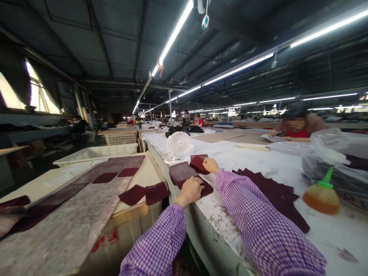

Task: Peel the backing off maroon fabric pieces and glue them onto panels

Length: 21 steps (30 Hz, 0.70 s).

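Maroon suede-like cut pieces are what both hands rest on, at the near edge of a long white worktable (258,153) in a large factory hall. The person wears purple-and-white checked sleeves and reaches forward from the table's corner. Their left hand (190,190) lies knuckles up, fingers curled over the edge of a flat maroon piece (184,173), apparently pressing it down and gripping it at once so it stays put on the table. Just beyond, the right hand (211,165) lies on a second, smaller maroon piece (198,161); its fingers are bent on the material, though whether they pinch it or merely touch it cannot be told from here. To the right of the right forearm, a fanned stack of darker maroon pieces (273,191) lies spread on the table, probably overlapped so each can be lifted singly. Further right stands a squat bottle of amber liquid with a green nozzle (322,195), and behind it a crumpled clear plastic bag (333,153). Straight ahead of the hands, a small white desk fan (178,143) faces the worker. To the left of the left hand, on a cream-coloured crate (126,230), more maroon pieces (143,193) lie in rows on a board (71,218), seemingly laid out in order. Other workers sit at tables well beyond the hands.
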### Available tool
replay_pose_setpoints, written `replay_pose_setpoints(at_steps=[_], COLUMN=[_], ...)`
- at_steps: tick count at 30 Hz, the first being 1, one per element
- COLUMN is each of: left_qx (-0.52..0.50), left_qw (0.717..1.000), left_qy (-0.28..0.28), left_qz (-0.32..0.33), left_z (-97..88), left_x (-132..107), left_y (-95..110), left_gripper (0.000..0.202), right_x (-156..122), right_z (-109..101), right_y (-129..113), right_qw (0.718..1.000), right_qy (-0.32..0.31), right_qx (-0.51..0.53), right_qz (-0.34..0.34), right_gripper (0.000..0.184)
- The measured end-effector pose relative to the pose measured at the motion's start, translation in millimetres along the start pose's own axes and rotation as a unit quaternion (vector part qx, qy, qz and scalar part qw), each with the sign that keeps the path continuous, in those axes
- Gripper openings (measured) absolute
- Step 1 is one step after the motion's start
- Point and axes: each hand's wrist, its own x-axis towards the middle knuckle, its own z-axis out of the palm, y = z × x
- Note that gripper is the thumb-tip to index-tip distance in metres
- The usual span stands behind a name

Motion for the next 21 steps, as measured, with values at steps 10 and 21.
replay_pose_setpoints(at_steps=[10,21], left_qx=[0.031,0.085], left_qw=[0.997,0.991], left_qy=[0.044,-0.084], left_qz=[-0.062,-0.059], left_z=[-18.5,7.7], left_x=[38.2,84.2], left_y=[-18.7,-17.7], left_gripper=[0.032,0.027], right_x=[13.5,17.7], right_z=[12.2,13.7], right_y=[13.2,21.0], right_qw=[0.997,0.993], right_qy=[-0.001,0.008], right_qx=[0.078,0.119], right_qz=[0.024,-0.021], right_gripper=[0.030,0.028])
